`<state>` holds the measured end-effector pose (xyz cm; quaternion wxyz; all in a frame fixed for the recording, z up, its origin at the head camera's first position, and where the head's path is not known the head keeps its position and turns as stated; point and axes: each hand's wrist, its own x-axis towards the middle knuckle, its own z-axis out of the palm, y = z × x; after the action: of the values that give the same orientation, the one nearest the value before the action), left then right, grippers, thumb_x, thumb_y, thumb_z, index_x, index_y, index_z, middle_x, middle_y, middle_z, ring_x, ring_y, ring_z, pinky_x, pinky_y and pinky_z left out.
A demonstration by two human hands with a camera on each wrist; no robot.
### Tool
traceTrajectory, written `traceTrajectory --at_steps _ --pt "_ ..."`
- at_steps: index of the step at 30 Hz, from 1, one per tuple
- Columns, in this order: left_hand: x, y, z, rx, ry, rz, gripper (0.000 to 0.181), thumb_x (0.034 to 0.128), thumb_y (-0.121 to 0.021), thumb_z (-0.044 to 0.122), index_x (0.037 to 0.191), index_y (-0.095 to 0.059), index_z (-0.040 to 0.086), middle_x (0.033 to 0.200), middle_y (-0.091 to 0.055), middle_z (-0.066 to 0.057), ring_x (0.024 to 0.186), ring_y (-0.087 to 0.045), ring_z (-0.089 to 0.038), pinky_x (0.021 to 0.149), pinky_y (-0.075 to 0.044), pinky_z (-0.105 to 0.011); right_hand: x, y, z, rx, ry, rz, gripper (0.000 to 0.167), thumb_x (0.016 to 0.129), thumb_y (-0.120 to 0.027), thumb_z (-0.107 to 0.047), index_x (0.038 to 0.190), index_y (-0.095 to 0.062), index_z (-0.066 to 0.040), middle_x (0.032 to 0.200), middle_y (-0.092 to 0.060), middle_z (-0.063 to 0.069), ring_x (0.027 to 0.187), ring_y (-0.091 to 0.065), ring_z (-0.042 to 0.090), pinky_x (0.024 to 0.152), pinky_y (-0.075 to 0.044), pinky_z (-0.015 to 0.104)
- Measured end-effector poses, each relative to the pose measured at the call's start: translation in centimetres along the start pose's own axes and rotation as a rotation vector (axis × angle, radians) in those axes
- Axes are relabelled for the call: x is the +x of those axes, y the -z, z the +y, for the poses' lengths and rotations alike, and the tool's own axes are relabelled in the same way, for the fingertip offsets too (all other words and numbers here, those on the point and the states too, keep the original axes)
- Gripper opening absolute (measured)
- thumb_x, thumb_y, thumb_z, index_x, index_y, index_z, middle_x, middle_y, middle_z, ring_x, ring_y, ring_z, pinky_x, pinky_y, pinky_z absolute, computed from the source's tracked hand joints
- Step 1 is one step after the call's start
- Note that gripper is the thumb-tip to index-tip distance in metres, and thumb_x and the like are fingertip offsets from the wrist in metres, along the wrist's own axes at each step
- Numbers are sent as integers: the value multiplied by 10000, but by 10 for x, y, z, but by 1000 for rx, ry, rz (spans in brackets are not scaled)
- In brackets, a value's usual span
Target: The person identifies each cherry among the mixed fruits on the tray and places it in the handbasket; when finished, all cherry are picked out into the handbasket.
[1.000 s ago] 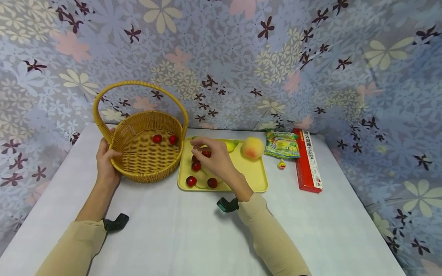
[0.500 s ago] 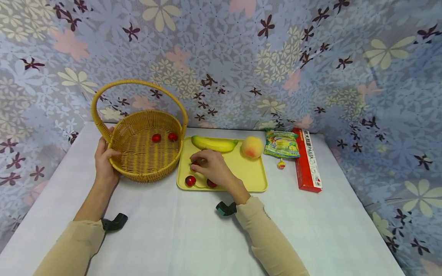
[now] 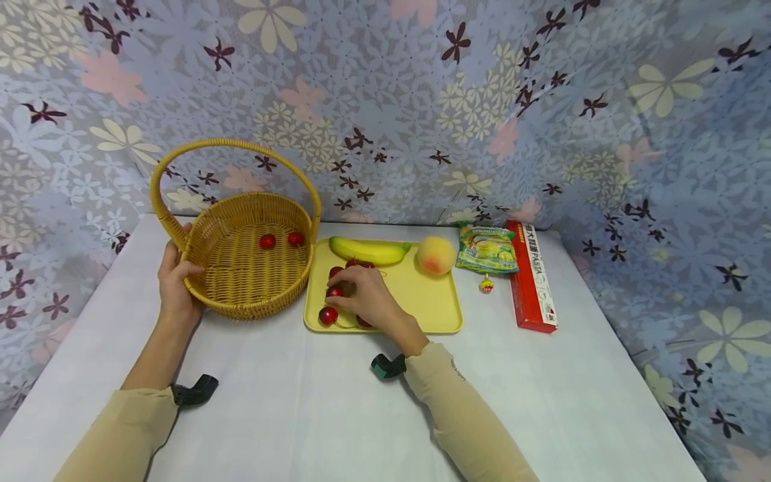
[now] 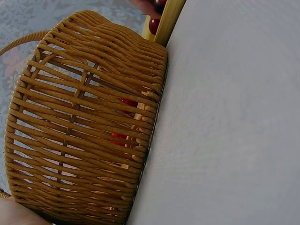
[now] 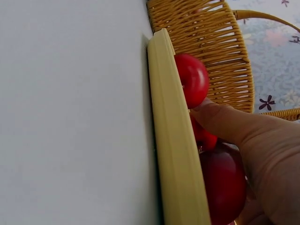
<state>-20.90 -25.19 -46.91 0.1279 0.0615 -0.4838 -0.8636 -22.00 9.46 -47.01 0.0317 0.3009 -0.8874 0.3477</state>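
Note:
My left hand [image 3: 177,288] grips the left side of a wicker basket [image 3: 255,310], its thumb over the rim. Two red cherries [image 3: 267,242] lie inside the basket near the far right. Over the yellow tray [image 3: 430,304], my right hand [image 3: 373,298] pinches a cherry [image 3: 334,292] between thumb and forefinger. Around that hand lie more cherries, one of them a cherry [image 3: 328,315] at the tray's front left corner. In the right wrist view the thumb touches the pinched cherry [image 5: 203,136], beside a larger-looking dark cherry [image 5: 225,187].
A banana [image 3: 370,252] lies along the tray's back edge, with a peach [image 3: 436,255] at its back right. Right of the tray are a green snack packet [image 3: 486,249], a small yellow-and-red lollipop [image 3: 486,285] and a red pasta box [image 3: 533,281]. A flowered cloth wall stands behind.
My right hand has come down and toward me onto a cherry in the tray, uncovering the banana. The left hand stays on the basket. The whole view has shifted slightly.

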Motion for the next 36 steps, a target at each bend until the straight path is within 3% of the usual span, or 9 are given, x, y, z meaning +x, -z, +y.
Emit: traceTrajectory --at_steps 6,9,13,17,22,30,36 --pt "-1 1 -1 16 3 -2 756 922 -323 -101 1589 -459 230 1619 -428 35 1413 -388 -167 1100 -357 -263 -2 0 -4 34 -55 27 292 839 -906 -252 1077 -799 -121 987 -767 -14 840 -694 101 782 -550 223" --pt "-1 1 -2 24 5 1 761 917 -324 -99 1593 -450 227 1612 -435 34 1408 -393 -171 1098 -356 -268 -2 4 -11 84 -52 120 287 844 -900 -204 1085 -790 -91 1003 -764 24 853 -728 134 792 -580 252" --pt "0 -2 -3 15 3 2 765 908 -324 -112 1585 -459 217 1592 -459 26 1390 -408 -178 1097 -357 -277 -2 14 -23 137 -1 257 298 848 -890 -146 1100 -776 -34 1019 -767 97 853 -768 231 789 -618 383" --pt "1 -4 -3 7 -5 4 764 900 -327 -121 1577 -469 202 1582 -469 21 1379 -413 -180 1094 -361 -281 2 25 -33 138 31 310 303 857 -881 -142 1119 -774 -35 1045 -770 112 854 -778 255 790 -622 427" --pt "1 -4 -1 13 1 11 772 901 -327 -116 1590 -451 210 1605 -451 28 1399 -402 -177 1100 -366 -275 15 30 -50 117 64 304 324 876 -863 -162 1172 -776 -63 1106 -781 83 932 -776 215 782 -618 373" --pt "0 0 -1 23 6 16 774 910 -326 -112 1592 -456 232 1644 -423 32 1441 -388 -177 1098 -376 -255 44 29 -91 17 202 259 342 919 -821 -171 1231 -741 -57 1165 -760 70 1040 -687 205 882 -555 309" --pt "0 1 0 13 5 9 770 917 -322 -106 1590 -459 241 1651 -416 25 1416 -393 -175 1086 -366 -259 67 23 -105 -43 177 197 335 934 -808 -187 1239 -734 -71 1193 -746 60 1031 -664 185 869 -524 257"
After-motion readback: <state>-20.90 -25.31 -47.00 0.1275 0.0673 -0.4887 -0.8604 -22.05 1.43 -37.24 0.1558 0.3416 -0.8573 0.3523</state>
